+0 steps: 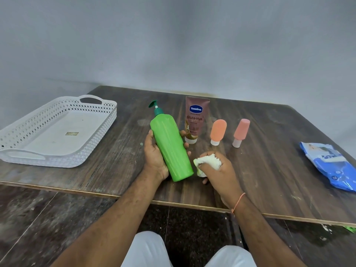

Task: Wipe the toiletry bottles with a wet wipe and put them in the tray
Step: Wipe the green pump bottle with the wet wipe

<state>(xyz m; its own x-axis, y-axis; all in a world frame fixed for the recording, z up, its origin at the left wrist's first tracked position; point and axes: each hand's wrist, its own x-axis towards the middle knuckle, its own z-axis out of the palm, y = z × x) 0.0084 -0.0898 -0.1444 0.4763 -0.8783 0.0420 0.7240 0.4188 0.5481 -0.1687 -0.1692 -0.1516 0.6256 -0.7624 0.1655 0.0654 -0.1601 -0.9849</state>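
Gripping green bottle (pixel 171 149), left hand (pixel 154 153) fingers hidden, wipe (pixel 209 162) bunched in right hand (pixel 219 170)

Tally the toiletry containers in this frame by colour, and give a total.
Green: 1, the pump bottle gripped by the left hand
Brown-pink: 1, the Vaseline tube standing on the table
Orange: 1, the small orange bottle, standing cap down
Pink: 1, the small pink bottle, standing cap down
Total: 4

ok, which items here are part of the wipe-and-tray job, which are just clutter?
Job: green pump bottle in left hand; wet wipe in right hand; Vaseline tube; orange bottle; pink bottle; white tray.
Lying about: blue wipes pack; small sticker inside tray.
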